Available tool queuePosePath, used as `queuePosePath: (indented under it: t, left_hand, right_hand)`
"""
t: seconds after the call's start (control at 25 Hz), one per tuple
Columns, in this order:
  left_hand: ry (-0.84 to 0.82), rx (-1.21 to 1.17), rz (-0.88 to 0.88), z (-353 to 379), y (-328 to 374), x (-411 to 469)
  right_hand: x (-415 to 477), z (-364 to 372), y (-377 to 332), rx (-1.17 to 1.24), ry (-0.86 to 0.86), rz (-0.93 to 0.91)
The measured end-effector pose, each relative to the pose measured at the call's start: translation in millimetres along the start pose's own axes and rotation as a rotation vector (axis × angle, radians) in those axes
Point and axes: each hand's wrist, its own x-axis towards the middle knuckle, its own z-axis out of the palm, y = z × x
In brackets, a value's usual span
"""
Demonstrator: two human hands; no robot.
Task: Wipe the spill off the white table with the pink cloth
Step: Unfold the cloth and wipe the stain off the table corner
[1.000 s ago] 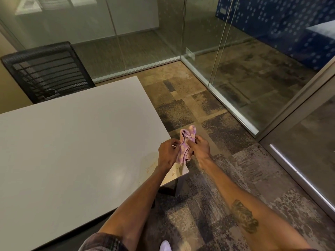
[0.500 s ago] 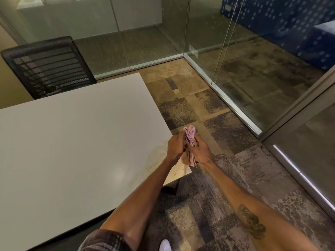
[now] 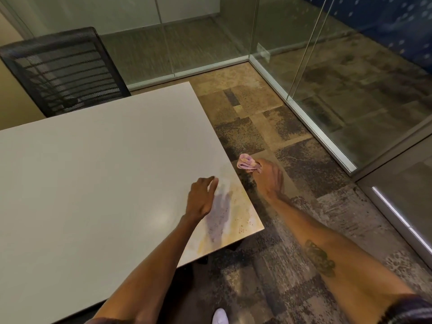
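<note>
Hands separated since earlier: left hand released, open above yellowish spill on white table; right hand pinches folded pink cloth, ready to wipe.

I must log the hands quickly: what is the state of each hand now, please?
Left hand: open, holding nothing, over the white table near the spill.
Right hand: closed on the pink cloth, beyond the table edge.

left hand spread, right hand clenched
</note>
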Motion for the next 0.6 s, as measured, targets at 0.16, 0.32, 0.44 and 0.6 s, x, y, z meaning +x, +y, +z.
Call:
queuePosePath:
  t: [0.16, 0.32, 0.44, 0.6]
  left_hand:
    - [0.024, 0.319, -0.032, -9.3, -99.7, -19.7]
    - [-0.013, 0.397, -0.124, 3.6, -150.4, -50.5]
    - [0.034, 0.338, -0.152, 15.6, -163.6, -61.3]
    - [0.123, 0.342, -0.120, 22.3, -165.9, -65.5]
  right_hand:
    - [16.7, 29.1, 5.6, -0.151, -0.033, -0.133]
    - [8.5, 69.5, -6.0, -0.234, -0.184, -0.335]
    - [-2.7, 94.2, -10.6, -0.069, -0.271, -0.271]
    - [2.5, 107.2, 0.6, -0.114, -0.378, -0.347]
